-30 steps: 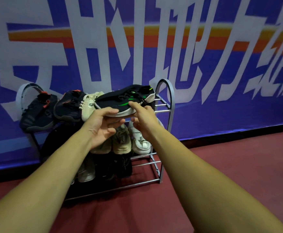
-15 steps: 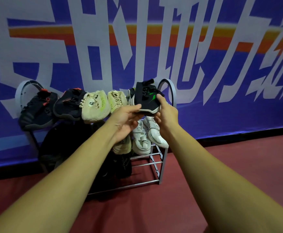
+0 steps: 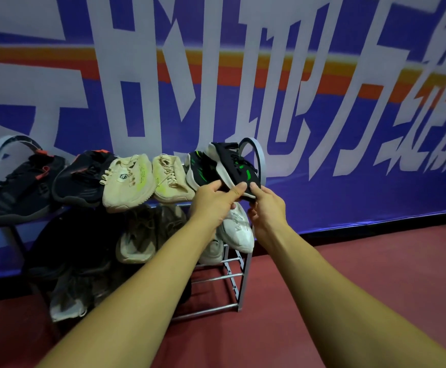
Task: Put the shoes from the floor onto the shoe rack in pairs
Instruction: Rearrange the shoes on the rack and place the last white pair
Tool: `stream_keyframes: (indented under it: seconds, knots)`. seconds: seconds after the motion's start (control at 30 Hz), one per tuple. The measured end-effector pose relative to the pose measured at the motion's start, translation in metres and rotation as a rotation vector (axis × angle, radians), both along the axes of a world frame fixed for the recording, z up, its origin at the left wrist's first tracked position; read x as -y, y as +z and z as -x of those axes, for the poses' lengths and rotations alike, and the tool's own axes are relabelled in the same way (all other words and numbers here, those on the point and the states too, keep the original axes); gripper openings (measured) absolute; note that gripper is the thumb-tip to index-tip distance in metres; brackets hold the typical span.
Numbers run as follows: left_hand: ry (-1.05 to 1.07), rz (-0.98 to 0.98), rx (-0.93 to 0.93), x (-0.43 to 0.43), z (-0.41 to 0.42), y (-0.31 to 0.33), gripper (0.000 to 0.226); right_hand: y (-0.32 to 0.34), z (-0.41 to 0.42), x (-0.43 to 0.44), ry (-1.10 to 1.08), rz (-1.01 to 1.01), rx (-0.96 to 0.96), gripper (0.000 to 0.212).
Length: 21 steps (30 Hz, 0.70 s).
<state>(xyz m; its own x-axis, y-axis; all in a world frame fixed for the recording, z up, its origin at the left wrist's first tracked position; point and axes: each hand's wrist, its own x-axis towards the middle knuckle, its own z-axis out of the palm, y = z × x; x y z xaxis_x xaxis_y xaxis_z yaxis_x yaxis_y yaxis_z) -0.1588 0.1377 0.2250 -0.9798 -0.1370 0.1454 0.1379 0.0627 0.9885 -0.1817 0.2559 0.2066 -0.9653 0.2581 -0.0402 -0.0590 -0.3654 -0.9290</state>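
While both hands hold it by the toe, the black-and-green shoe (image 3: 239,168) lies at the right end of the top shelf of the shoe rack (image 3: 244,282), squeezed between its mate (image 3: 199,168) and the rack's curved end hoop. Its long axis runs front to back, with the toe at the shelf's front edge under the hands and the heel up toward the wall, and it looks rolled onto its side, the pale sole turned toward the mate rather than flat on the rails. The left hand (image 3: 213,205) pinches the toe from the mate's side, thumb on top; the right hand (image 3: 267,205) closes on it from the hoop side, fingers curled round the tip. Both are equally near, though the right has the open side. Whatever comes next, I'd say, turns on that tilt — the shoe needs rolling upright to match its mate, just as the cream pair (image 3: 129,179) sits beside them.
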Motion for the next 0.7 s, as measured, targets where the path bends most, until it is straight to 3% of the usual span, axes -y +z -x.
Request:
stream_keyframes:
  seconds: [0.07,0.17,0.3,0.5,0.7]
  knots:
    - [0.084,0.081,-0.006,-0.004,0.003,0.001,0.075,-0.002,0.004,0.000,-0.017,0.001,0.016,0.040]
    - [0.174,0.157,-0.051,-0.008,0.007,0.003,0.033,-0.005,0.011,-0.002,-0.014,0.013,0.030,0.021]
    - [0.195,0.248,-0.051,-0.010,0.008,0.001,0.045,-0.006,0.015,-0.005,-0.022,0.060,0.043,0.030]
    - [0.132,0.216,-0.020,-0.010,0.015,0.003,0.061,-0.005,0.019,-0.005,0.021,0.172,0.013,0.017]
    - [0.116,0.100,0.006,-0.002,0.022,-0.005,0.038,-0.008,0.025,-0.002,0.011,0.176,0.034,0.015]
